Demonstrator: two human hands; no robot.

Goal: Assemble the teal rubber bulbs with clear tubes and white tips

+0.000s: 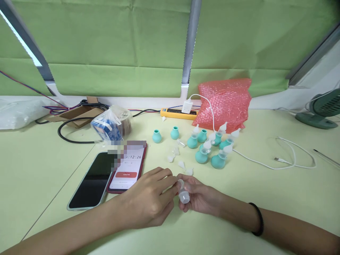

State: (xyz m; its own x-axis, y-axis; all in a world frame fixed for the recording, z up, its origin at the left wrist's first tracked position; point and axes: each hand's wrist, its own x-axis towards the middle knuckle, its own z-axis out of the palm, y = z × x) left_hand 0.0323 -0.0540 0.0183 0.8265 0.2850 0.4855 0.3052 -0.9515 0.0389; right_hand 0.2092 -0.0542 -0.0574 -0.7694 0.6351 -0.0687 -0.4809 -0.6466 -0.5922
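The left hand (150, 200) reaches in from the lower left of the frame, its forearm slanting up towards the centre, back of the hand uppermost and fingers stretched to the right. Those fingers lie close together, slightly bent, and come up to the top end of a small translucent plastic tube (183, 196), just below and right of the frame's centre. Its fingertips are hidden there, so I cannot tell whether they pinch the tube or only touch it.

The right hand (200, 194) comes from the lower right edge, the forearm rising gently to the left with a black band (257, 219) round the wrist. It is turned partly palm-up, closed narrowly on the tube, the thumb along its right side and the other fingers curled behind and beneath. The tube is tilted, its wide end pointing down and towards the viewer.

Just above the hands, loose translucent tips (189, 171) lie on the bench (265, 198). Beyond them, right of centre, stands a cluster of teal bulbs (218, 161), most of them bearing translucent tips; two bare bulbs (156, 136) stand to their left. Near the left hand, a phone in a red case (126, 175) lies beside a dark-screened phone (90, 182).
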